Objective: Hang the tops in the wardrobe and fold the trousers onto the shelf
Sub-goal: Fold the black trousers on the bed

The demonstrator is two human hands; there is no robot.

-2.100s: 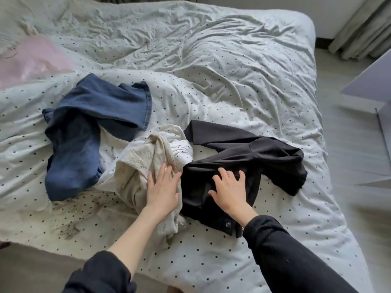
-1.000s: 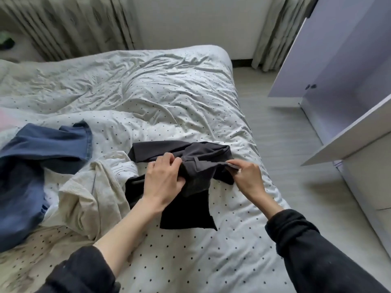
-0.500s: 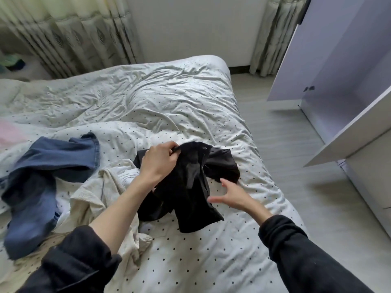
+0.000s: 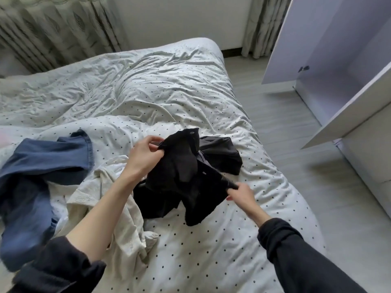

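Observation:
Black trousers with a button at the waist hang bunched above the bed. My left hand pinches the waistband at its upper left edge. My right hand grips the other end of the waistband, lower and to the right. One black leg still rests on the duvet behind. A cream garment lies crumpled under my left forearm. Blue jeans are spread at the left of the bed.
The bed carries a white dotted duvet, rumpled all over. An open pale wardrobe stands at the right, its door swung out over the grey floor. Curtains hang behind the bed.
Both hands went from resting on the clothes to lifting the black trousers. In the last half second my right hand, which was open, closed on the waistband. The view rose toward the wardrobe.

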